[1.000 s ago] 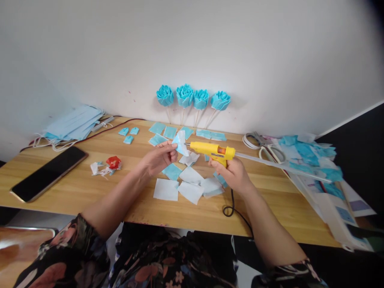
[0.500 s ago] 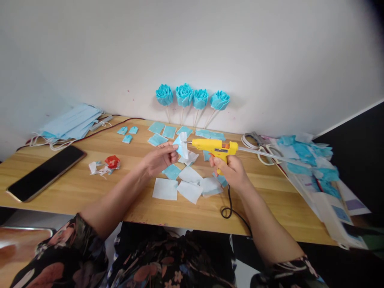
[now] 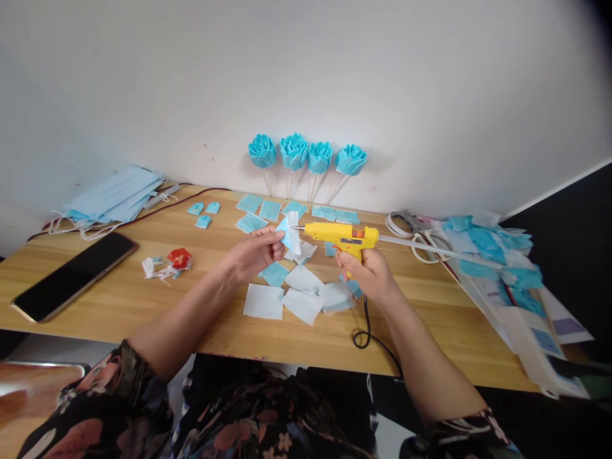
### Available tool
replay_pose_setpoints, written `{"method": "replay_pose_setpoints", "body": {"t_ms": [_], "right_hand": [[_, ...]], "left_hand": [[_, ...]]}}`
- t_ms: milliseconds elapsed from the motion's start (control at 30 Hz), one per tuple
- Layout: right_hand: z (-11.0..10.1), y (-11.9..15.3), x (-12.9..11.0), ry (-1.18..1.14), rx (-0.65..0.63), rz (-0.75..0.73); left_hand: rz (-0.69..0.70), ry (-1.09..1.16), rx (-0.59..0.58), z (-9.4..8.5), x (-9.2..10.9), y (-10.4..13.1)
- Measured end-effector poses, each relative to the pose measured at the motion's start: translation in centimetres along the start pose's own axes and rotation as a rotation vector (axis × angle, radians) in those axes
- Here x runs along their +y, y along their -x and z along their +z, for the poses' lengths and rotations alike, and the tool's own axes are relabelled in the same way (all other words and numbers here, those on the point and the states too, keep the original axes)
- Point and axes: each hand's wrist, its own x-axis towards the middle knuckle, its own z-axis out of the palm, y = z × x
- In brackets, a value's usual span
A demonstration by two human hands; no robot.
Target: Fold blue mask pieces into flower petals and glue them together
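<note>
Left hand (image 3: 258,255): I see it pinching the folded blue-and-white piece (image 3: 289,238) between thumb and fingers, above the bench (image 3: 296,347).
Right hand (image 3: 369,273): wrapped around the grip of the yellow glue gun (image 3: 332,233).
Nozzle (image 3: 298,227): at the folded piece; I cannot tell whether they touch.
Gun label (image 3: 351,241): dark, on the gun's side; too small for me to read.
White pack (image 3: 528,341): at the bench's right end, with blue print I cannot read; I cannot tell its contents.
Loose squares (image 3: 262,301): blue and white, around the hands.
</note>
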Motion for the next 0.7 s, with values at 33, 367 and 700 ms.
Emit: {"method": "replay_pose_setpoints", "body": {"t_ms": [33, 367, 700], "right_hand": [[0.0, 0.0, 0.0, 0.006, -0.002, -0.002], [0.0, 0.1, 0.2, 0.335, 0.071, -0.19], [-1.6, -1.5, 2.0, 0.088, 0.299, -0.056]], "left_hand": [[-0.001, 0.0, 0.0, 0.0, 0.0, 0.0], [0.0, 0.02, -0.007, -0.2, 0.0, 0.1], [0.035, 0.132, 0.004, -0.4, 0.5, -0.1]]}}
